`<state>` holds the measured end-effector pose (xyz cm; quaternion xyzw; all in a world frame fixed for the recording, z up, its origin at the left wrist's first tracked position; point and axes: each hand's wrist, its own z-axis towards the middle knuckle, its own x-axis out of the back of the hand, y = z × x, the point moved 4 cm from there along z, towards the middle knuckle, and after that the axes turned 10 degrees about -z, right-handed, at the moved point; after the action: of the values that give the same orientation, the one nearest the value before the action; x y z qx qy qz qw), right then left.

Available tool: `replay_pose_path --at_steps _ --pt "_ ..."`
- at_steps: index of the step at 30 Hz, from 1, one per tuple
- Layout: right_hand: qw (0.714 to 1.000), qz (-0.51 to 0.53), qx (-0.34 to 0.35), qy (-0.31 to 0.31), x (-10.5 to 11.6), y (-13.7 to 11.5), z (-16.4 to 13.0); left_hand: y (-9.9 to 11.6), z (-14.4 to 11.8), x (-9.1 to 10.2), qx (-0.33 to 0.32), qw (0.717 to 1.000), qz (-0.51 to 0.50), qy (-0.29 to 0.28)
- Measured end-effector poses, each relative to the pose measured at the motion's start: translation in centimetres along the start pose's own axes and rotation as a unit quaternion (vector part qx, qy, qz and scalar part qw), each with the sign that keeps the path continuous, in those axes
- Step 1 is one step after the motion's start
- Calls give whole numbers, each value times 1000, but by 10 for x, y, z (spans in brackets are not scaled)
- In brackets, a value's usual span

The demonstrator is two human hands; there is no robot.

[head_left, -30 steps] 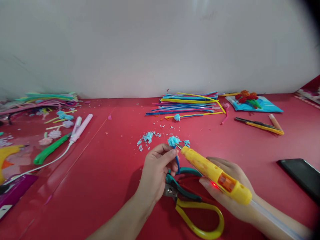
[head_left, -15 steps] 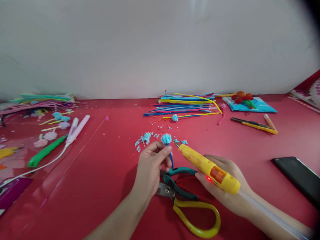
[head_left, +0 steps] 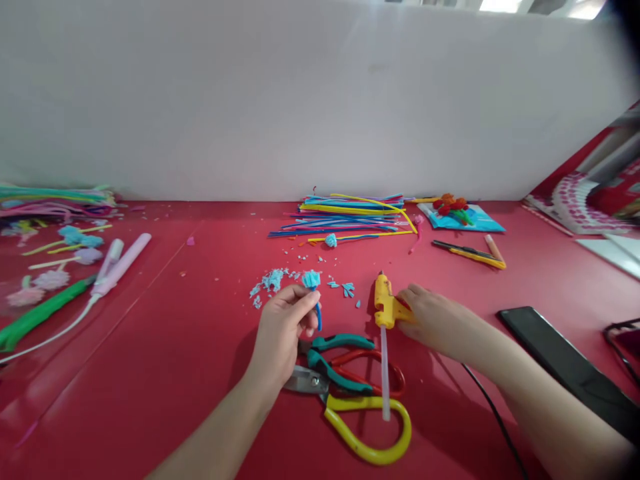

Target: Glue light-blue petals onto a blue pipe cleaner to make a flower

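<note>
Between the thumb and fingers of my left hand [head_left: 286, 319] is the dark blue stem of a light blue pipe-cleaner flower [head_left: 311, 279], its fluffy head upright above my fingertips. My right hand [head_left: 430, 313] is closed around the handle of a yellow hot glue gun [head_left: 384, 300], which is low over the table with its nozzle pointing away from me. A clear glue stick [head_left: 385, 373] sticks out of the gun's back end, over the handles below. Teal-handled pliers [head_left: 345, 363] and yellow-handled scissors [head_left: 370, 447] lie between my forearms, with a red-handled tool [head_left: 395, 373] partly under them.
Light blue fluff clippings [head_left: 273, 280] lie beyond my left hand. Behind are pipe cleaners [head_left: 350, 217] and another blue flower [head_left: 331, 240]. A black phone [head_left: 565, 360], box cutter [head_left: 470, 253] and black cable [head_left: 495, 413] are right; a pink hot tool [head_left: 120, 267] is left.
My right hand has moved the glue gun away from the flower and down to the right, turning it to point straight ahead. My left hand still holds the flower. The view has shifted right.
</note>
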<state>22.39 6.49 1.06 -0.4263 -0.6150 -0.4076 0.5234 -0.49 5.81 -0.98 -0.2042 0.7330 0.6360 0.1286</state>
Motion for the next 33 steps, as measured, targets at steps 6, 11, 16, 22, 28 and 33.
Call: replay_pose_path --at_steps 6,11,16,22,28,33 --pt "992 -62 90 67 36 -32 15 -2 3 3 3 1000 -5 -7" --pt "984 -73 151 67 25 -75 59 -3 3 2 8 1000 -7 -9" --pt "981 -67 174 57 8 -92 83 -4 2 2 8 1000 -5 -10" --pt "990 13 136 46 4 -88 90 -3 1 2 7 1000 -15 -6" --pt "974 197 89 69 31 -65 67 -1 -2 -1 13 998 -57 -15" --pt "928 348 119 60 31 -67 47 -1 -10 -11 44 992 -113 -31"
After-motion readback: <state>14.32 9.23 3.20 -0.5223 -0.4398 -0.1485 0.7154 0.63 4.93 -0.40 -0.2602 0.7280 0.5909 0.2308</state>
